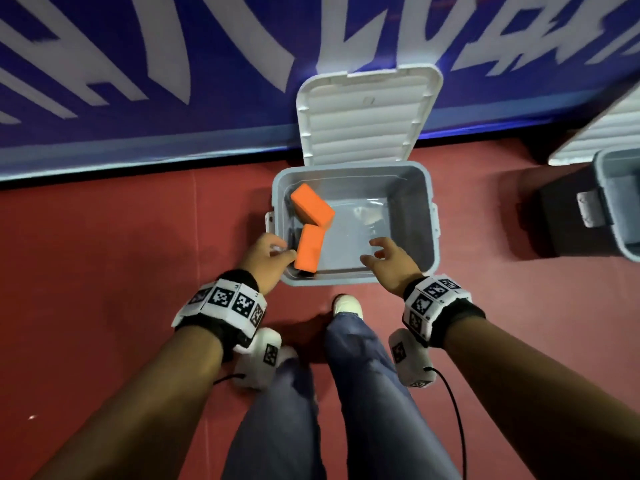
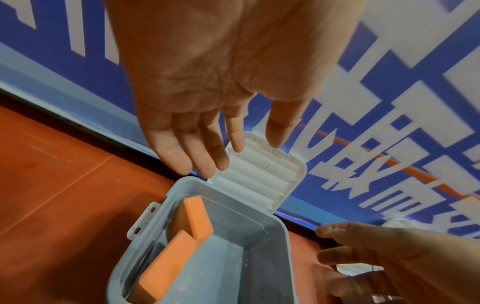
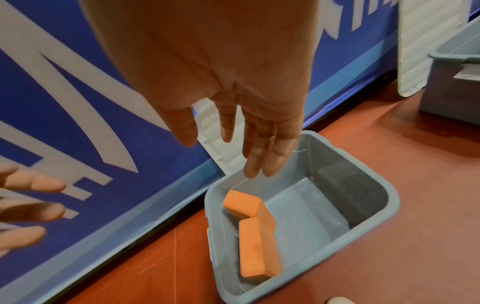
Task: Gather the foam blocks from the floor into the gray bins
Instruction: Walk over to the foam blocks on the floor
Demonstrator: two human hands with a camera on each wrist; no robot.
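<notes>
Empty and loosely spread, the left hand (image 1: 266,258) and right hand (image 1: 389,261) hover over the near rim of a gray bin (image 1: 420,216) on the red floor (image 1: 104,254); two orange foam blocks (image 1: 311,206) lean against its left wall, its white lid (image 1: 367,116) propped against a blue banner (image 1: 173,64)

Red floor (image 1: 104,271) carries two gray bins (image 1: 429,216) (image 1: 620,202), well apart.
</notes>
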